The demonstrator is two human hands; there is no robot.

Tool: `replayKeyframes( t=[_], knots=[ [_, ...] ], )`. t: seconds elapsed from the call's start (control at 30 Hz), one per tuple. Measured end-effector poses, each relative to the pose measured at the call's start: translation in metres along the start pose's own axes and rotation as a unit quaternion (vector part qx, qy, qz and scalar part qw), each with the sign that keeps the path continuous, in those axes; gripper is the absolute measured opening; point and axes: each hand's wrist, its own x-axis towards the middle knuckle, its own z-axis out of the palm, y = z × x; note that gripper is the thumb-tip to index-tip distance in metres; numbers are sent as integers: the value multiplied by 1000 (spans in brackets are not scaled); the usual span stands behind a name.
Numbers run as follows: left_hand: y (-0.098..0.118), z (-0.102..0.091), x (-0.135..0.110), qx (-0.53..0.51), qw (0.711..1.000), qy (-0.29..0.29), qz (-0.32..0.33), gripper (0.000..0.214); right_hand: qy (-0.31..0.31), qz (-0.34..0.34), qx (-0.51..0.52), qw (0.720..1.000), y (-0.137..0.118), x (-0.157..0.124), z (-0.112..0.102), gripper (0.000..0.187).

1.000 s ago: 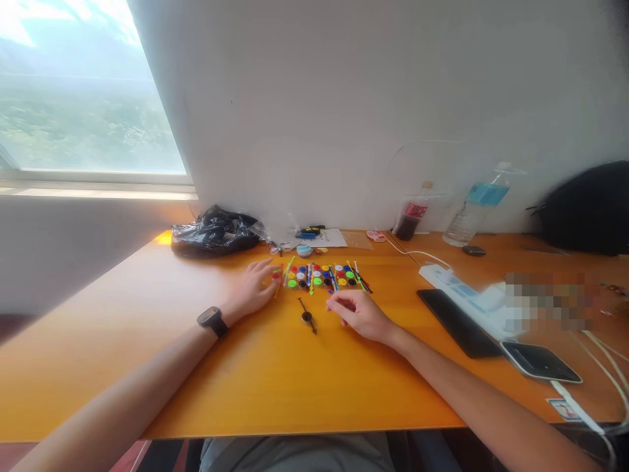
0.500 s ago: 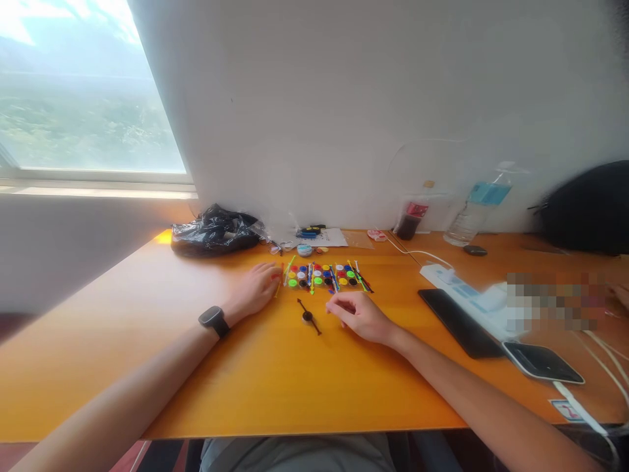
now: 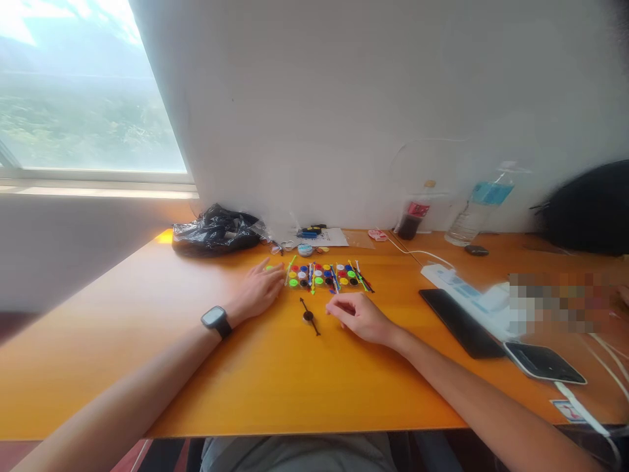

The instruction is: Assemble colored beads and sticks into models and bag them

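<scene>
My left hand (image 3: 258,290), a watch (image 3: 215,319) on its wrist, lies at the left end of a row of small coloured discs (image 3: 318,274) and thin plastic arrows (image 3: 365,278). Its fingers are stretched out and cover part of that end. A bit of green shows by its fingertips. A black arrow spinner (image 3: 308,316), with a round hub at its middle, lies on the table between my hands. To the right of it rests my right hand (image 3: 361,318), fingers curled and thumb against them. Whatever is inside those fingers is hidden.
A black plastic bag (image 3: 213,231), a paper sheet (image 3: 329,237) and a round tin (image 3: 304,250) sit along the wall. Right of them stand a cola bottle (image 3: 410,221) and a water bottle (image 3: 474,213). A black phone (image 3: 459,322), a power strip (image 3: 455,288) and a charging device (image 3: 545,362) lie to the right.
My left hand has shifted slightly, its fingers now straighter, and green shows at its fingertips. The black spinner is turned a little more upright. My right hand holds its place.
</scene>
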Motion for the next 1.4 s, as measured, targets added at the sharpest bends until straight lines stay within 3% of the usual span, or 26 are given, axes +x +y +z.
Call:
replayKeyframes(
  t=[0.37,0.6,0.8,1.0,1.4],
  knots=[
    [6,-1,-1,48,999,-9,13,33,-5,2,-9,1000,2,-1,1,37],
    [10,-3,-1,48,998,30,9,21,-10,-3,-14,1000,1,-2,0,37],
    [14,-5,-2,52,998,25,8,23,-11,-1,-13,1000,-1,-2,0,37],
    [18,-8,-1,34,998,55,-7,19,-16,-2,-19,1000,2,-1,1,37],
    [35,-26,-8,147,988,34,-28,16,-16,-15,-30,999,3,-3,1,35]
  ],
)
